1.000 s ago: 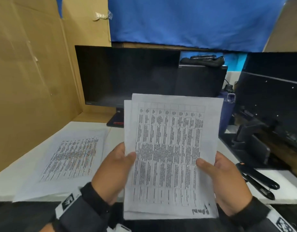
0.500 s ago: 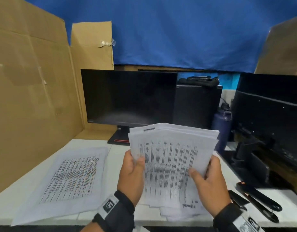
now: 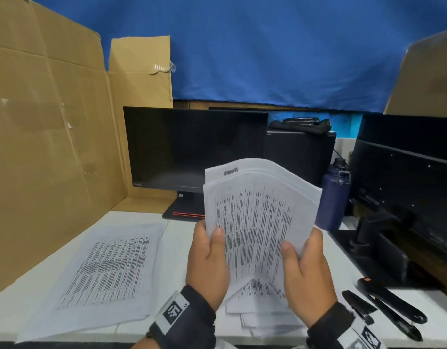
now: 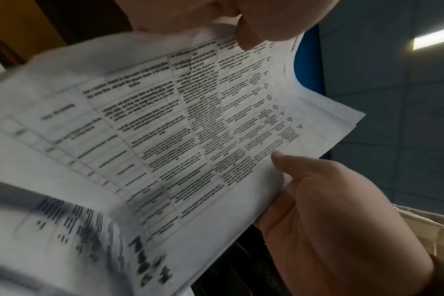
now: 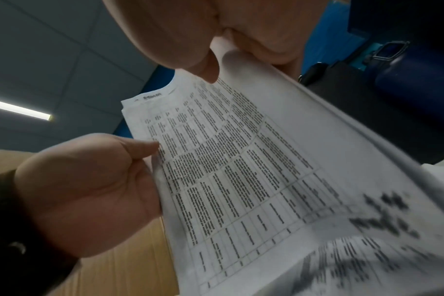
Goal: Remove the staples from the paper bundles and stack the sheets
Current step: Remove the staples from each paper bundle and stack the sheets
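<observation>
White printed sheets fill your grip: the paper bundle (image 3: 257,222) stands nearly upright above the desk (image 3: 177,248), pinched along its two side edges. Your left hand (image 3: 208,263) clamps one edge with the thumb pressed on the front page and the fingers curled behind; your right hand (image 3: 305,270) does the same at the other edge. Between your thumbs the page carries a table of small text — too blurred to read — and a dark handwritten mark near the lower corner, also illegible. Since half a second ago the bundle has tipped more upright and its top edge curls back. Beyond your left fingers lies the flat stack of sheets (image 3: 104,270); right of your right hand, a black tool (image 3: 391,306).
</observation>
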A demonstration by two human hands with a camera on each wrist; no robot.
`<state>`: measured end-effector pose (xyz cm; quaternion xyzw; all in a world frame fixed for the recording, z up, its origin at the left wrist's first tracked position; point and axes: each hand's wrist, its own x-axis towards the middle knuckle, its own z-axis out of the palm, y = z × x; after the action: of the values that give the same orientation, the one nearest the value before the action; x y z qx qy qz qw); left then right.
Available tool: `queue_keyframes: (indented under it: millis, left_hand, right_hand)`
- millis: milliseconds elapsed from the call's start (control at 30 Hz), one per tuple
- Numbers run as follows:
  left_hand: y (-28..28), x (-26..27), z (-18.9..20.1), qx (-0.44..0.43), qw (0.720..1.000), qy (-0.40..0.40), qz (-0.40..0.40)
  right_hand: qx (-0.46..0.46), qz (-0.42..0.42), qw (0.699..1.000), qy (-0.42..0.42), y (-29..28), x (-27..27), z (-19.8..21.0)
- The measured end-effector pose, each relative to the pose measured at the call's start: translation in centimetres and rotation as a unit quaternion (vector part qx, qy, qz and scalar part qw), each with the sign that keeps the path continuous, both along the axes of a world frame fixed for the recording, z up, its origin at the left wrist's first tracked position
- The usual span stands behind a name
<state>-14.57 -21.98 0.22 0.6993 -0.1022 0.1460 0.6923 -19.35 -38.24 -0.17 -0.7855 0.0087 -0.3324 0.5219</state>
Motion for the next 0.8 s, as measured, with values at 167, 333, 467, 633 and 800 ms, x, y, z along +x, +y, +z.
queue_keyframes:
  millis: [167, 333, 467, 633, 800]
  left_hand:
    - [0.7, 0.1, -1.9, -0.080, 0.990, 0.114, 0.006]
    - [1.3, 0.1, -3.7, -0.090, 0.982, 0.168, -0.012]
    - [1.4, 0.1, -4.3, -0.062, 0.983, 0.171, -0.021]
    - [1.7, -0.3, -4.0, 0.019, 0.996, 0.082, -0.002]
    - [2.3, 0.0, -5.3, 0.017, 0.983, 0.181, -0.019]
  right_hand:
    - [0.009, 0.027, 0.998, 0.060, 0.0, -0.7, -1.6]
    - [0.034, 0.016, 0.998, 0.059, -0.6, -0.2, -1.6]
    - [0.046, 0.024, 0.997, 0.055, -0.4, 0.0, -1.4]
    - [0.054, 0.021, 0.998, 0.012, -0.2, -0.3, -1.4]
    - [0.064, 0.015, 0.996, 0.066, -0.7, 0.0, -3.0]
